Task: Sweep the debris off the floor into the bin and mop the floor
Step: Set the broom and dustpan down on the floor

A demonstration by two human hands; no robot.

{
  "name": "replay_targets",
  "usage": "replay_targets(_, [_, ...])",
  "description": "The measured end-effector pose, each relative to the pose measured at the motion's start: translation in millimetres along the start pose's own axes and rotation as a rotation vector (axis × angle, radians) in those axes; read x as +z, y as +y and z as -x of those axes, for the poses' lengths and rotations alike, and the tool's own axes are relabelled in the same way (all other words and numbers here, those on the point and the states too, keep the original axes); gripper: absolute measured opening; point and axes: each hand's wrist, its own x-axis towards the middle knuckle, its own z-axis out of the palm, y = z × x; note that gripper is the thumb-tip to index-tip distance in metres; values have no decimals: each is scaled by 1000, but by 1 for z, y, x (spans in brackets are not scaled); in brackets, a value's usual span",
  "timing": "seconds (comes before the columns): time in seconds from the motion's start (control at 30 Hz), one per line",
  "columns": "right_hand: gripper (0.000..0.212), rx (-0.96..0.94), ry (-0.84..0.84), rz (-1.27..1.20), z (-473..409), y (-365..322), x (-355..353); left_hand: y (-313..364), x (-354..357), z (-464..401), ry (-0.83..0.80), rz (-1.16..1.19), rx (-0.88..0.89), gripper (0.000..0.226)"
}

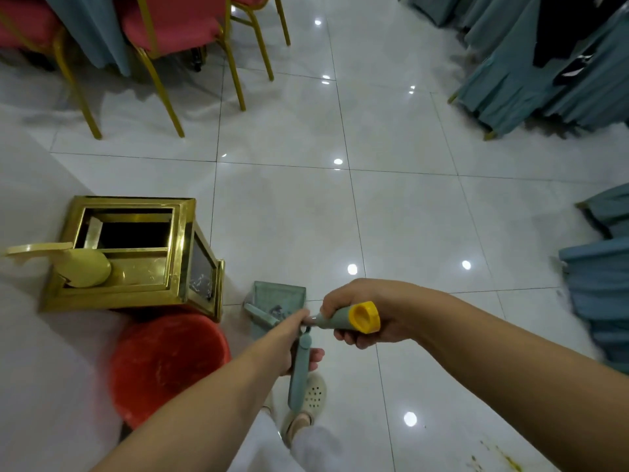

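A grey-green dustpan (278, 298) with dark debris in it sits low over the white tile floor, just right of the gold bin (129, 253). My left hand (295, 338) is closed on the dustpan's long grey-green handle (299, 373). My right hand (354, 315) grips a second grey-green handle with a yellow end cap (366, 316), held close to the left hand. The bin's top opening is dark and its round lid (85, 267) lies swung aside. Yellowish debris (497, 458) marks the floor at the lower right.
A red bucket (166, 362) stands beside my left arm, in front of the bin. Gold-legged red chairs (163, 32) are at the upper left. Teal-draped tables and chairs (544, 69) line the right side. My foot in a pale clog (311, 395) is below my hands.
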Motion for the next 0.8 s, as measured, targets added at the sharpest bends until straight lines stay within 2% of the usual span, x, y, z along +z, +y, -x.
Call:
replay_targets(0.1, [14, -21, -31, -4, 0, 8, -3, -1, 7, -4, 64, 33, -33, 55])
replay_targets(0.23, [16, -20, -12, -59, -3, 9, -9, 1, 15, -9, 71, 58, -63, 38])
replay_targets(0.4, [15, -45, -25, -48, -5, 9, -14, 7, 16, -16, 92, 56, -83, 45])
replay_targets(0.63, [18, -85, -37, -10, -13, 6, -12, 16, 13, -21, 101, 37, -78, 41])
replay_targets(0.8, [18, -126, -48, -39, -15, -6, -16, 26, 12, -10, 35, 71, -45, 43])
